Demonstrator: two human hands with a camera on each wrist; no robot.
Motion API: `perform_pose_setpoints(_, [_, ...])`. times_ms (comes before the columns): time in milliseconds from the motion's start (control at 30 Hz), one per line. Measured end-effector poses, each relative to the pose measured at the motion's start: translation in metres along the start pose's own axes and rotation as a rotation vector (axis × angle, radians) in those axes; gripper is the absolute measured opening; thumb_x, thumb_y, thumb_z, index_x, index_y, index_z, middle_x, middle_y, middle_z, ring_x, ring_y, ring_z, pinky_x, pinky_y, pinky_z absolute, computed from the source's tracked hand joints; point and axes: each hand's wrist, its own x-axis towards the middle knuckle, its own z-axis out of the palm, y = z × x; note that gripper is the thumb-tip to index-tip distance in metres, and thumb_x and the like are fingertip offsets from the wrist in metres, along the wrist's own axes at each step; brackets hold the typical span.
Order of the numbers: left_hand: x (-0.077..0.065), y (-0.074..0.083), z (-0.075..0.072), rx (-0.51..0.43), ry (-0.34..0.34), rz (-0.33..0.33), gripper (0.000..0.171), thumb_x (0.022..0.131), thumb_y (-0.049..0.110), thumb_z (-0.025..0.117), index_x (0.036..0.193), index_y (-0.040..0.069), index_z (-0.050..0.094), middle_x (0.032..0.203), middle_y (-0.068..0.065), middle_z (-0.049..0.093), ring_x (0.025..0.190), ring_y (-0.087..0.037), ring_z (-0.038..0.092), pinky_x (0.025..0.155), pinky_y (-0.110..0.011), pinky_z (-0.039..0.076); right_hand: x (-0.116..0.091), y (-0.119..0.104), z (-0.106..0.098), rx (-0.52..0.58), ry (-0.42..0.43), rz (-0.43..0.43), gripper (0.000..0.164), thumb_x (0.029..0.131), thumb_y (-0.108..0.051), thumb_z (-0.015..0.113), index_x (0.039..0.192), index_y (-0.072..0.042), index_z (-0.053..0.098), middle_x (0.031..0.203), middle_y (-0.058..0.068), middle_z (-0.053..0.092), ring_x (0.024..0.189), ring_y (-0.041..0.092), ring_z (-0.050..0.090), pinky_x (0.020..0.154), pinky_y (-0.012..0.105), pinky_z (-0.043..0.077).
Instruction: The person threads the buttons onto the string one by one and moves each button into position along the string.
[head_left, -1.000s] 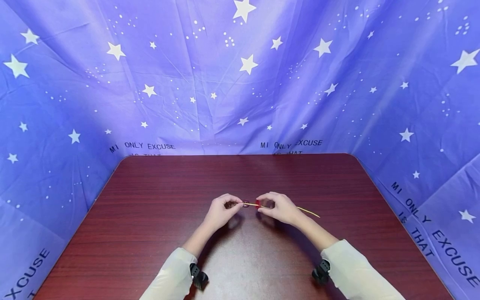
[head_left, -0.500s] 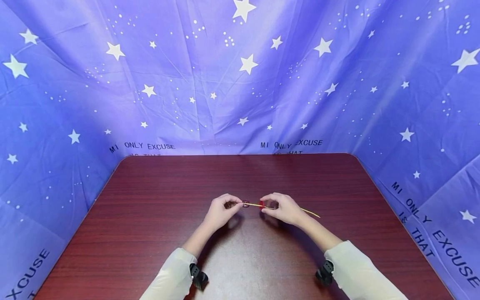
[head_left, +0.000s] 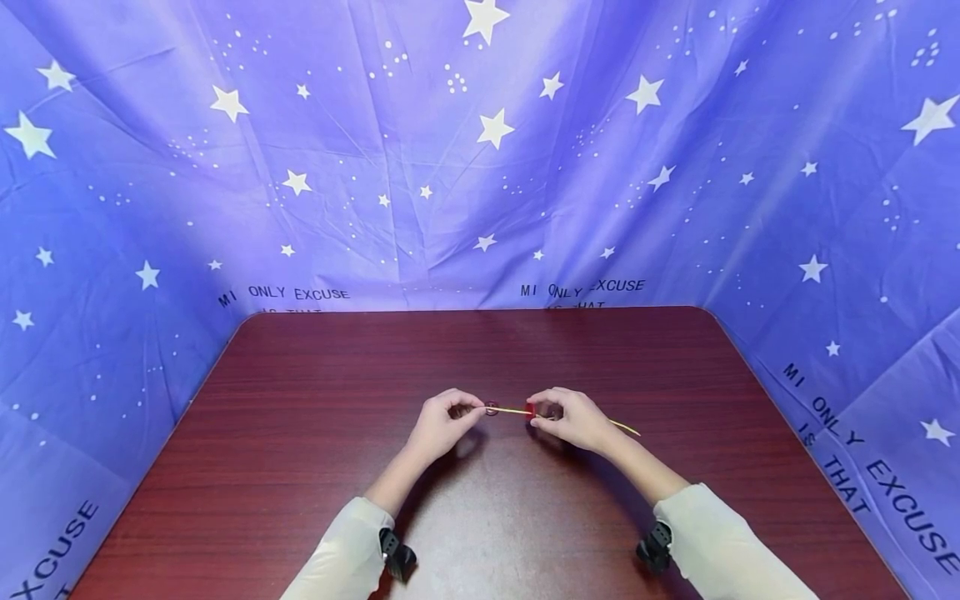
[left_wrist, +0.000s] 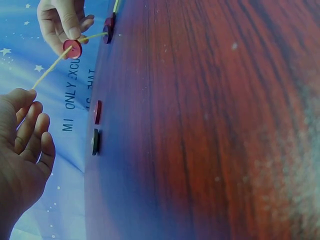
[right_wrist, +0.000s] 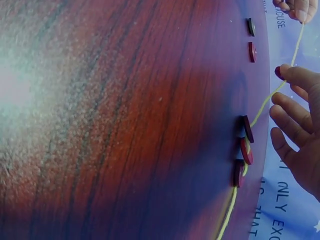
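A yellow cord (head_left: pixel 510 409) runs taut between the two hands. My left hand (head_left: pixel 446 422) pinches its end between thumb and fingertips. Between the thumb and fingers of my right hand (head_left: pixel 576 417) is a red button (left_wrist: pixel 72 49), with the cord passing through it. Beyond the right hand, the cord drops to the table and continues through several buttons lying there, among them a dark button (right_wrist: pixel 248 129) and a red button (right_wrist: pixel 246 151). In the head view the right hand hides these.
Two loose buttons lie on the brown table (head_left: pixel 337 358) between the hands: a red one (right_wrist: pixel 252 52) and a dark one (right_wrist: pixel 251 27). The cord's far tail (head_left: pixel 626 427) lies to the right. A blue star-patterned cloth (head_left: pixel 420 167) surrounds the table's back and sides.
My right hand has moved a little to the right, sliding the red button along the cord away from the left hand. The left hand has stayed in place.
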Motion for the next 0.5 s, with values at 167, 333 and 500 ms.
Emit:
perform_pose_setpoints(167, [-0.0002,0.0009,-0.0005,0.012,-0.001,0.002,0.008,0.082,0.019,0.072,0.084,0.011,0.071,0.077,0.001,0.064,0.063,-0.003,0.050,0.056,-0.017,0.045,-0.0021,0.0026,-0.0011,0.001,0.003,0.013,0.029,0.078,-0.016,0.074,0.105,-0.009,0.068,0.083,-0.003,0.066,0.072,0.009,0.057,0.062,0.019,0.045])
perform_pose_setpoints(333, [-0.0010,0.0007,-0.0006,0.022,-0.001,0.012,0.005,0.082,0.017,0.072,0.084,0.012,0.071,0.076,0.000,0.064,0.063,-0.002,0.050,0.056,-0.018,0.045,-0.0033,0.0050,-0.0015,-0.009,0.003,0.025,0.029,0.078,-0.017,0.075,0.105,-0.009,0.068,0.083,-0.003,0.066,0.073,0.010,0.058,0.063,0.019,0.045])
perform_pose_setpoints(500, [-0.0016,0.0019,-0.0008,0.017,-0.003,0.005,0.009,0.082,0.019,0.072,0.085,0.011,0.071,0.076,0.001,0.064,0.063,-0.003,0.050,0.057,-0.017,0.045,-0.0043,0.0055,-0.0029,-0.006,0.001,0.039,0.030,0.078,-0.017,0.075,0.105,-0.008,0.068,0.082,-0.003,0.066,0.070,0.011,0.056,0.061,0.019,0.044])
